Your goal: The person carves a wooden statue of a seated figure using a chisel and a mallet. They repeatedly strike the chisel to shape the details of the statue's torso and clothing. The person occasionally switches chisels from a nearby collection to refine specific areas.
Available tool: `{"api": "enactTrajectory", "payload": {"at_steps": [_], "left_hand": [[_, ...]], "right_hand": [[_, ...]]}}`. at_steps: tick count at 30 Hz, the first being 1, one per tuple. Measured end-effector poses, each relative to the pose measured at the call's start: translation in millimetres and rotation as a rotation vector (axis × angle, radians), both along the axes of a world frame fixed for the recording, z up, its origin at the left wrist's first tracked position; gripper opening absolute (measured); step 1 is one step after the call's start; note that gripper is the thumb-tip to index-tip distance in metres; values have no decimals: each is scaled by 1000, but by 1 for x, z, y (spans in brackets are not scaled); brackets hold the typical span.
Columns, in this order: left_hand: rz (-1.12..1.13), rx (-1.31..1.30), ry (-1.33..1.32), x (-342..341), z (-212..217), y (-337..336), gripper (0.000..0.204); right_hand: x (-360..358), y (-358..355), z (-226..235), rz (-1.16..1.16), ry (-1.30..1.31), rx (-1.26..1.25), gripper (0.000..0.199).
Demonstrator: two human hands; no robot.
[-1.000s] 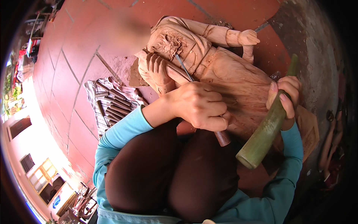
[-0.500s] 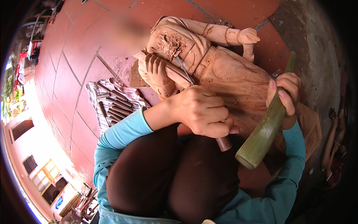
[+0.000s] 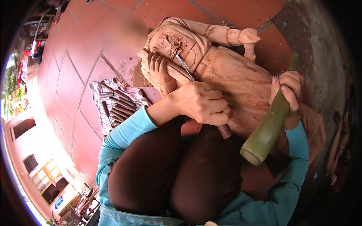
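A carved wooden statue (image 3: pixel 230 75) of a robed figure lies on its back in front of my knees, its head blurred. My left hand (image 3: pixel 203 103) is wrapped round the brown handle of a chisel (image 3: pixel 184 67). The blade's tip meets the carved relief (image 3: pixel 168 44) on the statue's chest, and the handle's butt shows below my fist. On the right, my right hand (image 3: pixel 288 88) grips the narrow part of a green, club-shaped mallet (image 3: pixel 266 132). Its thick end points down toward me, apart from the chisel handle.
Several chisels (image 3: pixel 121 103) lie on a striped cloth (image 3: pixel 97 90) at the left. Reddish floor tiles (image 3: pixel 75 75) spread beyond it, and a rough grey strip of ground (image 3: pixel 316 64) runs along the right. Wood chips lie near the statue's far side.
My left hand and the chisel handle have risen slightly in view, with the blade still at the chest relief. The mallet's thick end has shifted a little up and right.
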State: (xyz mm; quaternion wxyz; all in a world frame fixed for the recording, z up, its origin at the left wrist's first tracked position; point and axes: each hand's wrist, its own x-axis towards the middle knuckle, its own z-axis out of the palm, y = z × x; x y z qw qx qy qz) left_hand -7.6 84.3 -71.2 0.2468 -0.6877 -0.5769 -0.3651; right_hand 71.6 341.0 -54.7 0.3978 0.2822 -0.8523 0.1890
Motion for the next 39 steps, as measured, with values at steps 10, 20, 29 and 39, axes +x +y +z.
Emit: {"api": "enactTrajectory", "payload": {"at_steps": [10, 20, 29, 39], "left_hand": [[-10, -133, 14, 7, 11, -6, 24], [-138, 22, -86, -1, 3, -9, 29], [-154, -129, -38, -2, 12, -18, 26], [-164, -124, -43, 2, 13, -14, 23]], "right_hand": [[-4, -2, -1, 17, -5, -32, 49], [-2, -2, 0, 3, -8, 5, 49], [-5, -1, 0, -8, 71, 53, 51], [-6, -7, -1, 18, 31, 69, 46]]}}
